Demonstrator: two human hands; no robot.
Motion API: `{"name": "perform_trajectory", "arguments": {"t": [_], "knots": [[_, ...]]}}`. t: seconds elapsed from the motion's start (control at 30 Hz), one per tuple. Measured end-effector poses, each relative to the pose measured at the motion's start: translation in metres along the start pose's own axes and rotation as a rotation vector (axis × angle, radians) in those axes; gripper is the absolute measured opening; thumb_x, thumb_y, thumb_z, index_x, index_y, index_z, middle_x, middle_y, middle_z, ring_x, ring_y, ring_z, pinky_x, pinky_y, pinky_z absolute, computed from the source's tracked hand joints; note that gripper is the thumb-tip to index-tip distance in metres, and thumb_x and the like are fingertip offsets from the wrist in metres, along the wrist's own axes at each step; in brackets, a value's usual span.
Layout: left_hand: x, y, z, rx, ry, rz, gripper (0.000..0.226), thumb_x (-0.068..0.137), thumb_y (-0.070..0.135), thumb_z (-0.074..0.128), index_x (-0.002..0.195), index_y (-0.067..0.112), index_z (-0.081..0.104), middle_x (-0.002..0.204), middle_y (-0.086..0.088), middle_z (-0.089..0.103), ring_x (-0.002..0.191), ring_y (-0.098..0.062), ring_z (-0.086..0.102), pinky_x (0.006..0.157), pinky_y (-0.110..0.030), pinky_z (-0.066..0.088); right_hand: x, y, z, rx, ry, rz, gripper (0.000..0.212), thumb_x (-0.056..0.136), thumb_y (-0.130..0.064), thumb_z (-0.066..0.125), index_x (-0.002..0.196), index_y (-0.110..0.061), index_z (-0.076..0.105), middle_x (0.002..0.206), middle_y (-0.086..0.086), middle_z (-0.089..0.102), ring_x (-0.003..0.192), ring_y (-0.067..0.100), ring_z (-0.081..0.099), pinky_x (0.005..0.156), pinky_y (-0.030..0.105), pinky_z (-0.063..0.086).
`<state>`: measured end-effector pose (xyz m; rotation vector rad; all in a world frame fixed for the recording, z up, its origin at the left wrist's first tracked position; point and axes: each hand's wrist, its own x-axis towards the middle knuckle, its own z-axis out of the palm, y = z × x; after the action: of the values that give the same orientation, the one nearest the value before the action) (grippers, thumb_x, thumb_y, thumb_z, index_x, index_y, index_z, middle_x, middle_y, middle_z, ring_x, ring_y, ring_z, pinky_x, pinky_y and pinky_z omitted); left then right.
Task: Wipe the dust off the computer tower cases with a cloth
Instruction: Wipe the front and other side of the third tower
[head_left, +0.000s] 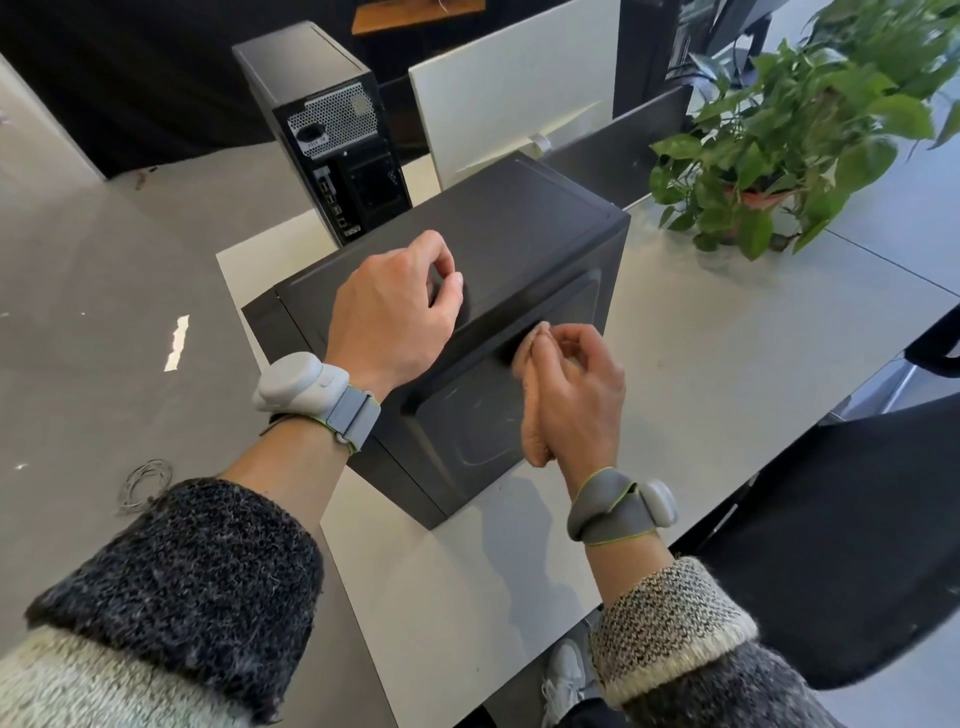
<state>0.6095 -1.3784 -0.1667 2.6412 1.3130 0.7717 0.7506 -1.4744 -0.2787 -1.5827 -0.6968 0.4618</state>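
the cloth (535, 410), a pinkish, bunched rag, is pressed against the near face of the case (519, 239), just under its top edge, and hangs down along that face. the right hand (576, 395) grips it, palm turned toward the case, wrist bent upward, with the fingers (571, 340) curled and clamped on the cloth's upper end. the left hand (395, 317) rests on top of the case near that same edge, back of the hand up; its fingers (441, 260) are curled in together against the thumb and hold nothing.

the case is matte black and box-shaped, with a raised panel outline on its top and faint pale smears on the near face. it sits at the left end of the white table (727, 338), turned at an angle.

a second case (332, 130) stands upright behind it, its perforated rear panel and ports facing the camera. each wrist carries a grey band (296, 384) above a knit sleeve (171, 597). a white monitor (509, 104) stands behind the case and a leafy plant (779, 130) sits at the table's far right. a black chair (831, 545) is beside the table on the right, and a coil of wire (143, 483) lies on the grey floor at left.
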Motion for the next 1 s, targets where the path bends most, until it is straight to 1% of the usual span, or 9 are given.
{"name": "perform_trajectory", "arguments": {"t": [0.1, 0.17, 0.27, 0.37, 0.53, 0.7, 0.77, 0.93, 1.0], "knots": [[-0.001, 0.000, 0.000, 0.010, 0.005, 0.001, 0.013, 0.103, 0.035, 0.056, 0.097, 0.024, 0.057, 0.069, 0.008, 0.059, 0.066, -0.017, 0.060, 0.065, -0.043, 0.059, 0.001, 0.024, -0.003, -0.045, -0.039, 0.190, 0.013, 0.099, -0.033, 0.069, 0.089, -0.025, 0.069, 0.084, -0.008, 0.072, 0.083, 0.014, 0.071, 0.076, 0.035, 0.059], [-0.001, 0.001, 0.001, 0.011, 0.003, 0.005, 0.012, 0.104, 0.034, 0.056, 0.097, 0.023, 0.057, 0.068, 0.009, 0.058, 0.065, -0.016, 0.059, 0.064, -0.043, 0.058, 0.003, 0.025, -0.006, -0.089, -0.075, 0.252, 0.016, 0.098, -0.036, 0.068, 0.088, -0.023, 0.069, 0.084, -0.006, 0.072, 0.086, 0.019, 0.072, 0.078, 0.037, 0.060], [0.000, 0.000, 0.001, 0.005, 0.001, -0.005, 0.012, 0.103, 0.035, 0.056, 0.096, 0.024, 0.056, 0.068, 0.009, 0.059, 0.066, -0.017, 0.061, 0.065, -0.044, 0.059, 0.001, 0.005, -0.002, -0.077, -0.062, 0.092, 0.018, 0.098, -0.038, 0.068, 0.087, -0.024, 0.068, 0.079, -0.012, 0.070, 0.077, 0.007, 0.067, 0.071, 0.028, 0.056], [0.001, 0.000, 0.000, 0.002, -0.007, -0.001, 0.012, 0.103, 0.035, 0.056, 0.097, 0.024, 0.056, 0.069, 0.009, 0.060, 0.068, -0.017, 0.062, 0.066, -0.044, 0.059, -0.005, -0.005, 0.005, -0.046, -0.031, -0.014, 0.016, 0.101, -0.031, 0.067, 0.090, -0.021, 0.067, 0.078, -0.011, 0.067, 0.075, 0.006, 0.064, 0.066, 0.016, 0.048], [-0.002, 0.001, 0.000, 0.009, 0.002, 0.000, 0.012, 0.104, 0.034, 0.057, 0.097, 0.024, 0.057, 0.068, 0.009, 0.058, 0.066, -0.016, 0.061, 0.065, -0.044, 0.059, -0.005, 0.031, 0.001, -0.156, -0.144, 0.266, 0.016, 0.100, -0.037, 0.061, 0.091, -0.024, 0.063, 0.086, -0.009, 0.068, 0.089, 0.019, 0.070, 0.074, 0.030, 0.051], [0.000, -0.001, 0.001, -0.003, -0.007, 0.002, 0.013, 0.103, 0.035, 0.056, 0.098, 0.024, 0.057, 0.069, 0.008, 0.060, 0.069, -0.018, 0.062, 0.067, -0.044, 0.059, -0.006, -0.008, 0.004, -0.103, -0.085, 0.023, 0.017, 0.104, -0.029, 0.064, 0.093, -0.016, 0.064, 0.079, -0.012, 0.063, 0.076, -0.006, 0.060, 0.064, 0.008, 0.044], [0.001, -0.001, 0.000, -0.004, -0.006, 0.003, 0.012, 0.103, 0.035, 0.056, 0.098, 0.024, 0.056, 0.069, 0.008, 0.060, 0.069, -0.019, 0.063, 0.067, -0.044, 0.059, -0.010, -0.005, 0.007, -0.083, -0.062, -0.001, 0.016, 0.104, -0.028, 0.064, 0.093, -0.016, 0.064, 0.079, -0.011, 0.064, 0.075, -0.002, 0.061, 0.063, 0.009, 0.043], [-0.001, 0.000, 0.001, 0.006, 0.002, -0.001, 0.012, 0.103, 0.034, 0.056, 0.096, 0.024, 0.056, 0.066, 0.009, 0.059, 0.066, -0.017, 0.061, 0.066, -0.045, 0.059, -0.007, 0.026, 0.001, -0.219, -0.171, 0.271, 0.018, 0.100, -0.037, 0.061, 0.090, -0.022, 0.063, 0.085, -0.008, 0.068, 0.087, 0.019, 0.069, 0.070, 0.026, 0.046], [-0.001, -0.001, 0.002, 0.002, 0.000, -0.002, 0.013, 0.103, 0.034, 0.056, 0.096, 0.024, 0.057, 0.067, 0.009, 0.060, 0.067, -0.017, 0.061, 0.067, -0.045, 0.059, -0.006, 0.013, 0.000, -0.190, -0.151, 0.177, 0.019, 0.101, -0.037, 0.062, 0.088, -0.022, 0.064, 0.083, -0.011, 0.067, 0.081, 0.006, 0.068, 0.069, 0.023, 0.051]]}}
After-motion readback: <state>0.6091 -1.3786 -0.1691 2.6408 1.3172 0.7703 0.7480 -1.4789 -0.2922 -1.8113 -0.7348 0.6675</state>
